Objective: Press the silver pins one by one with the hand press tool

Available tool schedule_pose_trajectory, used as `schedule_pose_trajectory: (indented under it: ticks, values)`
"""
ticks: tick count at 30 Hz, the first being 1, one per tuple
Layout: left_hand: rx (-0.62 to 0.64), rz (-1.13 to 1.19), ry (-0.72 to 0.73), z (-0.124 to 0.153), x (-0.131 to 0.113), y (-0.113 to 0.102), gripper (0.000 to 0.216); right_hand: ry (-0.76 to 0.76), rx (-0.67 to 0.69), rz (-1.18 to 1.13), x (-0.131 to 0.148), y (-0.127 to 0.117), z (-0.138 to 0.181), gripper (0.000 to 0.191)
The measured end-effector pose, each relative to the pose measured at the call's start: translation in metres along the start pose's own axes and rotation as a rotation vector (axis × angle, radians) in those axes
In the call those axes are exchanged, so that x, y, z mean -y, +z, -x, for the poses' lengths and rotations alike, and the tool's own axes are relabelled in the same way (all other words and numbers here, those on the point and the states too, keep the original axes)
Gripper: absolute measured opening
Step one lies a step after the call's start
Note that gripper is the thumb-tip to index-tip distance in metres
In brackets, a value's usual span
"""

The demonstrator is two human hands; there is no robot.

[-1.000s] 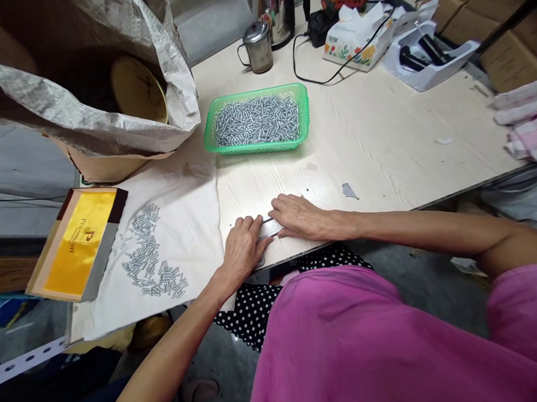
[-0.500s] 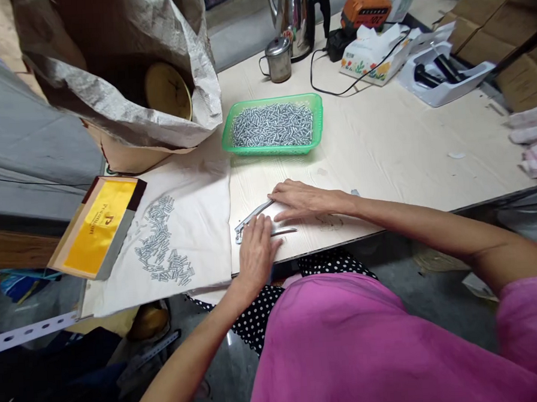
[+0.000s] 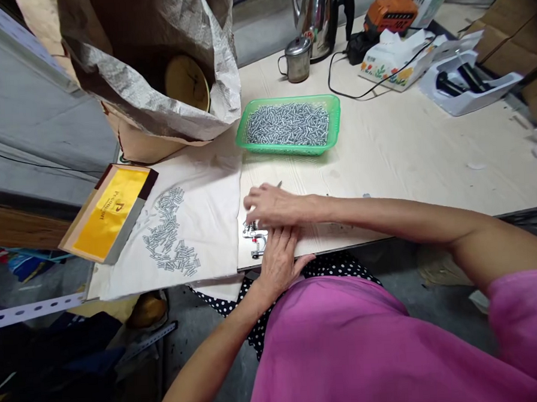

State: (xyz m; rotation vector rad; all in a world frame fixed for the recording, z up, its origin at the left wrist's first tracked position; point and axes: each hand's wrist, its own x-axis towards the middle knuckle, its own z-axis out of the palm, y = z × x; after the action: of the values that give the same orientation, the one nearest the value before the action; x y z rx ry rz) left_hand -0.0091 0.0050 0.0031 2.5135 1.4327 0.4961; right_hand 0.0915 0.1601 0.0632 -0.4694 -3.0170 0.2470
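Metal pliers with a C-shaped jaw, a spring and a red spot [image 3: 255,240] lie at the table's front edge, their handles mostly hidden by my hands. My left hand [image 3: 279,260] lies over the handle part, fingers stretched out and thumb apart, fingertips partly under the other hand. Just above it, my right hand [image 3: 275,205] hovers over the pliers with loosely bent, parted fingers, slightly blurred. A thin metal tip sticks out behind it. To the left, small metal pins [image 3: 169,233] lie in a loose heap on a white cloth [image 3: 215,216].
A green basket [image 3: 288,151] full of similar metal pieces stands behind my hands. Left are a yellow box [image 3: 109,212] and a large open sack [image 3: 156,126]. A metal cup [image 3: 298,61], a kettle [image 3: 320,21], a tissue box [image 3: 394,62] and a white tray [image 3: 468,97] stand farther back.
The pliers have been turned and drawn nearer the front edge, with the jaw facing left. My right hand has moved left over them. The view has shifted slightly.
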Motion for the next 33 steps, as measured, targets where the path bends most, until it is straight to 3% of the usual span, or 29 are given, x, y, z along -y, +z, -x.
schedule_pose_trajectory:
  ticks: [4,7,9,13,16,20,23,25,28,33]
  values:
    - [-0.033,0.095,0.129,0.024,-0.016,-0.018,0.043,-0.273,0.080,0.078,0.034,0.010,-0.010,0.017]
    - [-0.126,0.084,0.170,0.052,-0.006,-0.045,0.023,-0.365,0.036,0.116,0.039,0.021,-0.014,0.017]
    - [-0.202,-0.044,0.021,0.070,0.020,-0.067,0.018,-0.410,0.005,0.123,0.039,0.031,-0.017,0.017]
    - [-0.230,-0.424,-0.487,0.095,0.098,-0.112,0.028,-0.439,-0.042,0.054,0.041,0.045,-0.026,0.014]
    - [-0.102,-0.525,-0.717,0.099,0.144,-0.132,0.035,-0.300,-0.203,-0.104,0.035,0.032,-0.028,0.016]
    - [0.065,-0.552,-0.849,0.091,0.170,-0.139,0.036,0.066,-0.523,-0.193,-0.009,-0.028,-0.008,0.023]
    - [0.154,-0.524,-0.880,0.084,0.176,-0.141,0.038,0.449,-0.567,-0.081,-0.060,-0.075,0.021,0.026]
    - [0.180,-0.490,-0.899,0.082,0.179,-0.144,0.037,0.692,-0.518,0.070,-0.086,-0.091,0.041,0.035]
    - [0.189,-0.446,-0.892,0.082,0.185,-0.148,0.031,0.791,-0.420,0.129,-0.097,-0.082,0.063,0.045]
    - [0.264,-0.469,-0.875,0.077,0.193,-0.152,0.029,0.529,-0.322,-0.133,-0.048,-0.013,0.083,0.029]
